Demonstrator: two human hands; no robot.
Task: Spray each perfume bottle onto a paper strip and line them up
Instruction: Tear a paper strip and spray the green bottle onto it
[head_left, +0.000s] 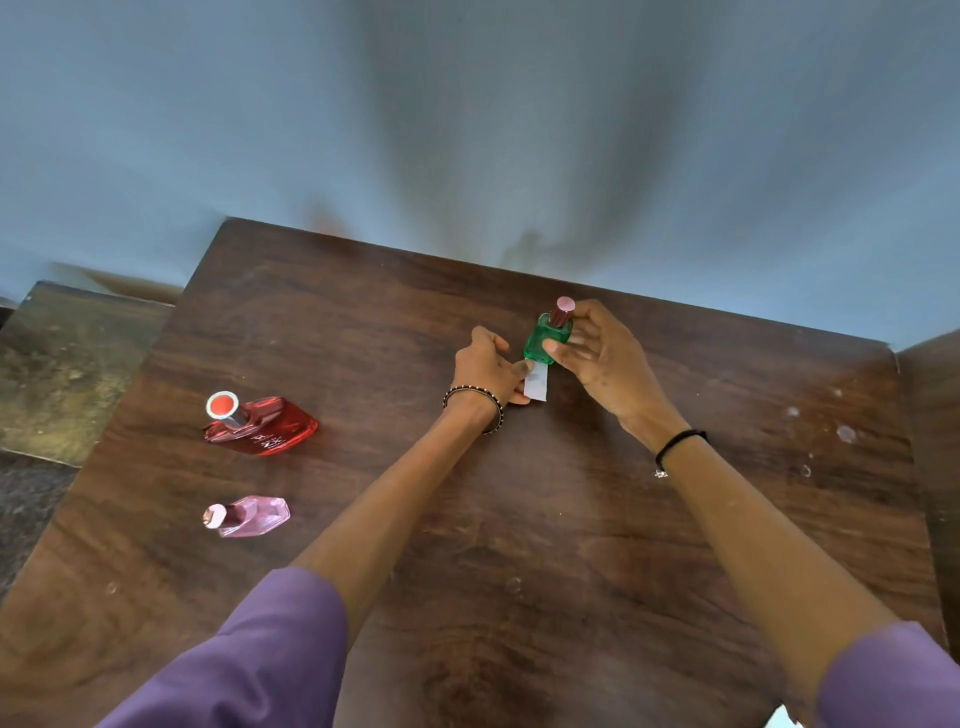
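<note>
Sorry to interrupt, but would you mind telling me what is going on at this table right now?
A person is testing perfumes on paper. The right hand holds a small green bottle with its cap on, and the left hand holds a white paper strip just below it. A red bottle and a pink bottle wait at the left of the wooden table. No finished strips are visible yet.
</note>
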